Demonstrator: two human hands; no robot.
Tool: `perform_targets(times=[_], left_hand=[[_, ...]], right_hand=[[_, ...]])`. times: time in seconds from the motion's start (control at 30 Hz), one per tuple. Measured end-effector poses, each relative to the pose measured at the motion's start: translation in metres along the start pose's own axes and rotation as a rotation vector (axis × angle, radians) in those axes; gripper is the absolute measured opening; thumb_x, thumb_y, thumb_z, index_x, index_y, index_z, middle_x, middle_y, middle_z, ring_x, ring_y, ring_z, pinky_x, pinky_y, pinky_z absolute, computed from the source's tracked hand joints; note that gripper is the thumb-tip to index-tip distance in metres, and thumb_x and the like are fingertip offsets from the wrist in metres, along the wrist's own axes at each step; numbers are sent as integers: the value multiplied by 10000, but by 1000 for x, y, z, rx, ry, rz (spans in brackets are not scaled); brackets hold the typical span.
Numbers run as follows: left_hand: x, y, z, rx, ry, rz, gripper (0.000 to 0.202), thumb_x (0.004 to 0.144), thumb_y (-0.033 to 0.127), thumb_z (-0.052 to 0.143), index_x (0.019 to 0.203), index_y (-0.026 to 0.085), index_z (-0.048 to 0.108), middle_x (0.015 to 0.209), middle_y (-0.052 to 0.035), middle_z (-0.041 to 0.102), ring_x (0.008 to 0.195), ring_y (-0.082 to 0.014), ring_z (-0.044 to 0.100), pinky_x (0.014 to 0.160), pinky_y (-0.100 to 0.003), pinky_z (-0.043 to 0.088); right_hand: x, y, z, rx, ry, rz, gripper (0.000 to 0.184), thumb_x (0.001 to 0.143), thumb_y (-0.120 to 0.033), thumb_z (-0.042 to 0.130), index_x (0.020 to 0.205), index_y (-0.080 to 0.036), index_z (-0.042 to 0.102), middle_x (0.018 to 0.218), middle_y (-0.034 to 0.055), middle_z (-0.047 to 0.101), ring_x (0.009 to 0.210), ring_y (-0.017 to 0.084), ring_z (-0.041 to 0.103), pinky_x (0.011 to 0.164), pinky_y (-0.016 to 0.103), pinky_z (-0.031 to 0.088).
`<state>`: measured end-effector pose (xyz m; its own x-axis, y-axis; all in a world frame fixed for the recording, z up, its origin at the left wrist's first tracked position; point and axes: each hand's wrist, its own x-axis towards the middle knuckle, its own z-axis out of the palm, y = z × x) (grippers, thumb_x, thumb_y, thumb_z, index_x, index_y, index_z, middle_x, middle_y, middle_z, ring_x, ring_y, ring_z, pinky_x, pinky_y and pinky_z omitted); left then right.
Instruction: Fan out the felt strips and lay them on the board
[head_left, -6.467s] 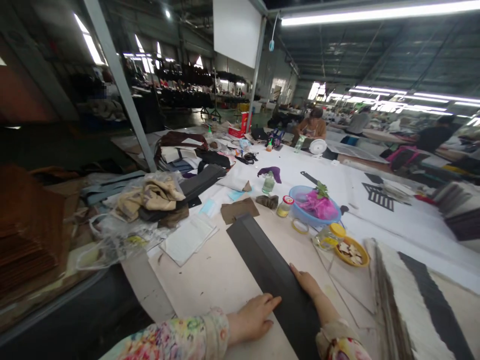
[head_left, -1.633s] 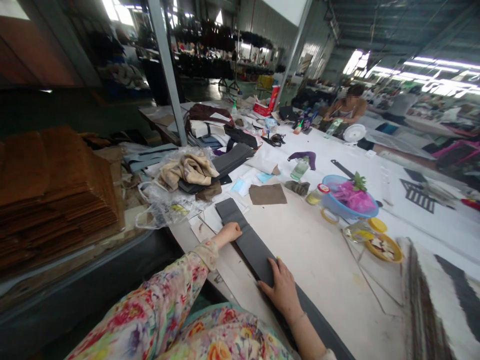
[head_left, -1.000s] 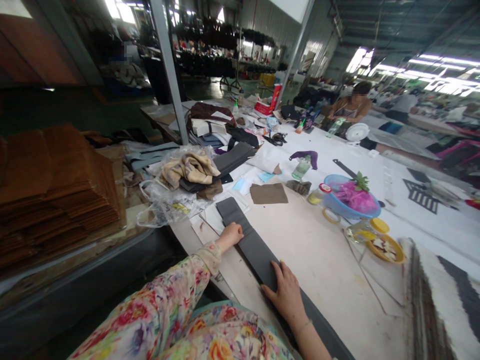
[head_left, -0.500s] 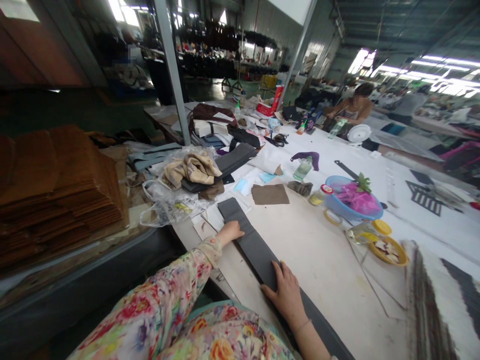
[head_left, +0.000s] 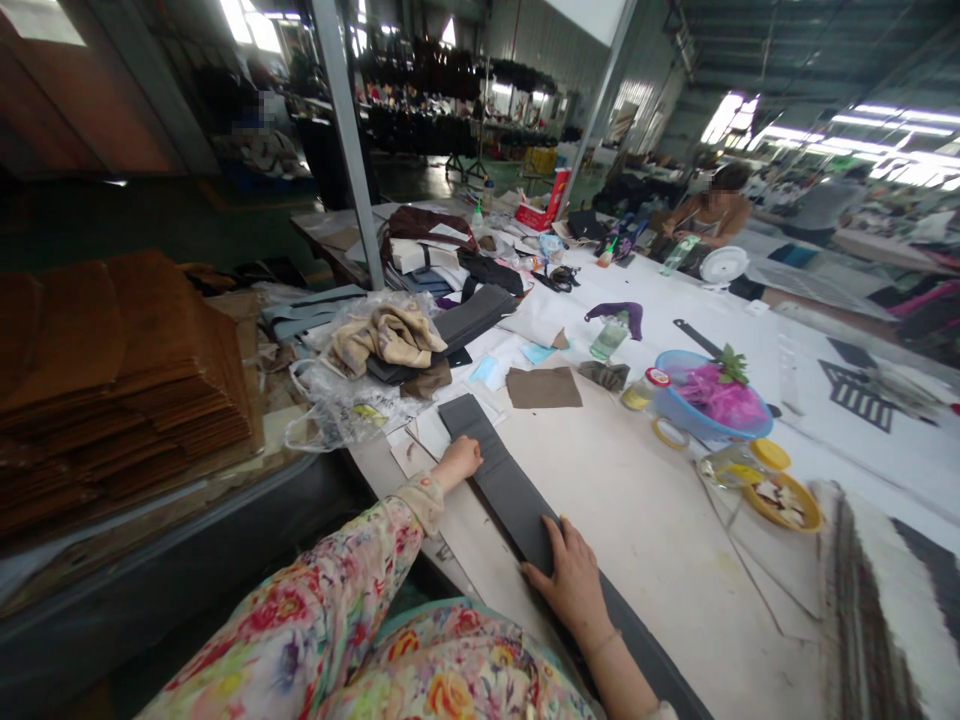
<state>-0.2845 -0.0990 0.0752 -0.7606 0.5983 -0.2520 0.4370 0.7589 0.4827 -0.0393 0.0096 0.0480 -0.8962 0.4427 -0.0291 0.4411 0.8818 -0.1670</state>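
Strip point(head_left: 511, 497) beneath spread right hand point(head_left: 574, 578); left hand point(head_left: 459, 460) curled at edge, grip unclear.

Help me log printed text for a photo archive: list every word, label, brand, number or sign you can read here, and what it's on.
Nothing can be read with certainty.
Clear plastic bag: dark print, too crumpled and blurred to read.
Red box: any lettering is too small to read.
Red jar lid: pale marks, too small to read.
Grey strip: no lettering visible.
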Motion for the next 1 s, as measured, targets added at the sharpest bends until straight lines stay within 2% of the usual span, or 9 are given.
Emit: perform_targets(times=[0.13, 0.3, 0.6, 0.7, 0.83, 0.9, 1.0], left_hand=[[1, -2, -1, -13, 19, 2, 77, 734, 199, 578, 795, 153, 587, 924, -58, 571, 804, -142, 576, 723, -229, 417], [6, -5, -4, -18, 24, -37, 283, 683, 248, 622, 936, 148, 545, 922, -68, 596, 847, -181, 576, 707, -251, 418], [18, -3, -16, -91, -59, -41, 90, 654, 138, 599, 744, 150, 600, 787, -28, 633, 751, -144, 580, 624, -206, 404], [24, -3, -20, -160, -108, -32, 70, 667, 194, 606, 714, 142, 608, 684, -11, 611, 672, -134, 565, 577, -205, 401], [32, -4, -27, -301, -212, -26, 232, 676, 364, 620, 740, 140, 622, 567, 20, 555, 522, -106, 511, 478, -199, 380], [32, -3, -27, -369, -244, -22, 279, 624, 373, 669, 774, 143, 621, 595, 26, 567, 518, -100, 506, 464, -192, 377], [28, 0, -22, -458, -290, -26, 335, 567, 297, 713, 844, 137, 611, 700, 6, 618, 556, -111, 539, 466, -192, 398]], right_hand=[[2, -2, -1, -6, -8, 0, 659, 720, -477, 495, 1291, -175, 365, 1321, 155, 381, 1190, 290, 381, 975, 409, 297], [2, -1, 0, -8, -12, 5, 670, 725, -486, 484, 1300, -170, 350, 1315, 163, 385, 1196, 287, 377, 969, 411, 302], [1, 0, 3, -6, -5, 1, 663, 726, -468, 489, 1300, -170, 344, 1331, 165, 373, 1223, 278, 351, 965, 412, 299], [2, 1, 4, -2, -4, -4, 661, 725, -473, 490, 1297, -172, 347, 1329, 163, 374, 1218, 278, 356, 965, 414, 299], [3, 2, 5, -9, -4, 4, 665, 722, -481, 493, 1294, -176, 345, 1319, 161, 379, 1208, 279, 364, 960, 415, 303], [3, 2, 5, -9, -5, 9, 669, 726, -495, 488, 1295, -176, 341, 1318, 162, 377, 1204, 279, 368, 956, 414, 308], [2, 3, 3, 1, -15, 5, 684, 721, -522, 494, 1297, -186, 341, 1323, 153, 374, 1202, 275, 372, 955, 411, 312]])
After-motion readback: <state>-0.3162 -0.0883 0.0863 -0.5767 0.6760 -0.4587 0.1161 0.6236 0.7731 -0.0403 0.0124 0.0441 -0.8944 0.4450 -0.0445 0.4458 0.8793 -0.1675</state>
